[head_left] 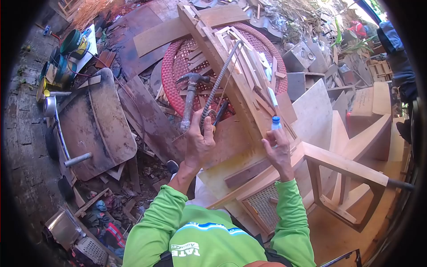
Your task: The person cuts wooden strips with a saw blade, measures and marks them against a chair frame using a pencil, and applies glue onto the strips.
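Observation:
My left hand (200, 139) is closed around the lower end of a ribbed steel bar (221, 74), which rises away from me and bends over at its top. Just left of those fingers is a claw hammer (190, 95) with a worn handle, its head pointing away from me. A dark tool (220, 113) shows just right of the hand; its kind is unclear. My right hand (279, 153) grips a small bottle with a blue cap (276, 122), and the fingers cover much of its body. Between the hands runs a long wooden beam (240, 95).
Behind the beam sits a red woven basket (171, 66) with wood strips across it. A wooden chair frame (347, 164) lies to the right. On the left are a wheelbarrow (95, 120) and paint buckets (73, 44). Scrap wood and debris cover much of the ground.

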A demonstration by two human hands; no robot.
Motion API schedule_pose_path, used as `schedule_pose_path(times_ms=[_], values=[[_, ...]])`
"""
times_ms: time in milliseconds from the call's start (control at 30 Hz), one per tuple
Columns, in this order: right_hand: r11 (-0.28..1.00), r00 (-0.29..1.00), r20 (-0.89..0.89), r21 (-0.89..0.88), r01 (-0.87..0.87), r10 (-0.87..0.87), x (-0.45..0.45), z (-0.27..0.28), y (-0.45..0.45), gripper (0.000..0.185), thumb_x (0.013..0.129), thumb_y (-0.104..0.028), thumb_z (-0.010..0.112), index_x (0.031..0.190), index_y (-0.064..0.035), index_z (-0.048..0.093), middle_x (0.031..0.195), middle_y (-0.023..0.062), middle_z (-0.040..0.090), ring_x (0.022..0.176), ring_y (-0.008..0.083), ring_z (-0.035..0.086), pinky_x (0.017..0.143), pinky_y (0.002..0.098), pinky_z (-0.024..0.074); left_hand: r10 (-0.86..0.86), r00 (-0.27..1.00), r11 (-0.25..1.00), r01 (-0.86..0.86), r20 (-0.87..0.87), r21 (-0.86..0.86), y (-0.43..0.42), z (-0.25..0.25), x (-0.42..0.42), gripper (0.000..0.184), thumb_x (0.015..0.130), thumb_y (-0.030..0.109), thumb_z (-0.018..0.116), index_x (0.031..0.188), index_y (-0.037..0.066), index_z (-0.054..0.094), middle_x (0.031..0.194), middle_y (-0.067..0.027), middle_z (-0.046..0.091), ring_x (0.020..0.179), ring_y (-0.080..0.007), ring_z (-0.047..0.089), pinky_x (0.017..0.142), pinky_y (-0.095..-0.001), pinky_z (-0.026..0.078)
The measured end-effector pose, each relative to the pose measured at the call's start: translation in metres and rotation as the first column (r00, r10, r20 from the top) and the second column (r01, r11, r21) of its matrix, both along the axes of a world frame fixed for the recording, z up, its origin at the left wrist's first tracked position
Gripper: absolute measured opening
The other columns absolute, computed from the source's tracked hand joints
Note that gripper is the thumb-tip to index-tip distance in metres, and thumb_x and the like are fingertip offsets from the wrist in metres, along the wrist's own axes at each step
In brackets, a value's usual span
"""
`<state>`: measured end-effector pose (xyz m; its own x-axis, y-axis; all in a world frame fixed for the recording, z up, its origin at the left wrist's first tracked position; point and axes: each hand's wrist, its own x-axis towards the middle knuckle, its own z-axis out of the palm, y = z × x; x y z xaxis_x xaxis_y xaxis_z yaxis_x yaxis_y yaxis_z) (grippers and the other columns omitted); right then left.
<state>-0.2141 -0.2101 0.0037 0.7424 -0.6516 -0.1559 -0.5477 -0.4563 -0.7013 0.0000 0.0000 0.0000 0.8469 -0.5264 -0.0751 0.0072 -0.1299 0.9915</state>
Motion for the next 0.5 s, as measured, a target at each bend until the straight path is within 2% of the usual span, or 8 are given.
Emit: schedule_pose_path(times_ms=[100, 167, 233, 300, 333, 400, 500], values=[[0.998, 0.998, -0.027, -0.039, -0.056, 0.055, 0.009, 0.015, -0.008, 0.034, 0.092, -0.004, 0.082, 0.121, -0.003, 0.064, 0.108, 0.0144, 0.058, 0.097, 0.0276, 0.063, 0.085, 0.0397, 0.0517, 0.006, 1.0, 1.0, -0.007, 0.011, 0.023, -0.001, 0.002, -0.006, 0.031, 0.117, 0.017, 0.057, 0.146, 0.006, 0.059, 0.091, -0.0078, 0.065, 0.072, -0.0171, 0.064, 0.068, -0.0368, 0.055], [0.942, 0.973, 0.229, -0.326, 0.08, -0.003, 0.041, 0.033, -0.013, 0.032, 0.094, -0.001, 0.078, 0.122, -0.0015, 0.063, 0.11, 0.0156, 0.059, 0.096, 0.0306, 0.062, 0.085, 0.0424, 0.0509, 0.036, 0.977, 0.999, -0.039, 0.212, 0.011, -0.001, 0.002, -0.004, 0.031, 0.118, 0.018, 0.054, 0.146, 0.005, 0.059, 0.089, -0.0074, 0.064, 0.073, -0.0163, 0.063, 0.067, -0.0363, 0.055], [0.914, 0.948, 0.312, -0.4, 0.071, 0.063, 0.083, 0.037, -0.03, 0.032, 0.094, 0.001, 0.074, 0.124, 0.0002, 0.063, 0.114, 0.0179, 0.061, 0.103, 0.0355, 0.063, 0.09, 0.0454, 0.0522, 0.043, 0.974, 0.999, -0.042, 0.224, -0.011, -0.003, -0.001, -0.004, 0.031, 0.118, 0.018, 0.053, 0.145, 0.004, 0.059, 0.09, -0.0079, 0.065, 0.073, -0.0164, 0.064, 0.067, -0.036, 0.055], [0.824, 0.872, 0.381, -0.565, -0.043, 0.307, 0.125, 0.037, -0.036, 0.037, 0.094, -0.002, 0.074, 0.129, 0.0003, 0.061, 0.119, 0.0209, 0.061, 0.111, 0.0407, 0.063, 0.096, 0.0492, 0.0531, 0.026, 0.99, 0.999, -0.031, 0.136, 0.038, -0.004, 0.0, -0.008, 0.031, 0.118, 0.018, 0.054, 0.145, 0.004, 0.059, 0.092, -0.0089, 0.066, 0.074, -0.0174, 0.065, 0.067, -0.0368, 0.055], [0.825, 0.869, 0.395, -0.564, -0.027, 0.299, 0.142, 0.03, -0.036, 0.037, 0.094, -0.002, 0.074, 0.129, 0.0003, 0.061, 0.119, 0.0209, 0.061, 0.111, 0.0407, 0.063, 0.096, 0.0492, 0.0531, 0.025, 0.994, 0.999, -0.03, 0.109, 0.043, -0.005, 0.008, -0.01, 0.03, 0.118, 0.013, 0.053, 0.144, -0.001, 0.063, 0.112, -0.0064, 0.067, 0.082, -0.0099, 0.06, 0.074, -0.0287, 0.055], [0.848, 0.894, 0.361, -0.529, -0.039, 0.267, 0.168, 0.006, -0.032, 0.044, 0.09, -0.004, 0.075, 0.131, 0.0006, 0.059, 0.124, 0.0228, 0.06, 0.118, 0.0436, 0.062, 0.101, 0.0519, 0.0533, 0.022, 0.989, 0.999, -0.027, 0.149, 0.035, -0.007, 0.009, -0.013, 0.031, 0.118, 0.013, 0.053, 0.144, 0.0, 0.063, 0.112, -0.0066, 0.068, 0.082, -0.0103, 0.061, 0.074, -0.0288, 0.055], [0.897, 0.908, 0.346, -0.437, -0.067, 0.236, 0.185, -0.017, -0.025, 0.05, 0.087, -0.006, 0.076, 0.133, 0.0003, 0.058, 0.127, 0.0233, 0.059, 0.118, 0.044, 0.062, 0.103, 0.0525, 0.0531, 0.025, 0.977, 0.999, -0.031, 0.211, 0.023, -0.007, 0.004, -0.012, 0.031, 0.119, 0.014, 0.052, 0.144, 0.0, 0.062, 0.113, -0.0078, 0.068, 0.082, -0.0114, 0.061, 0.076, -0.0292, 0.055]])
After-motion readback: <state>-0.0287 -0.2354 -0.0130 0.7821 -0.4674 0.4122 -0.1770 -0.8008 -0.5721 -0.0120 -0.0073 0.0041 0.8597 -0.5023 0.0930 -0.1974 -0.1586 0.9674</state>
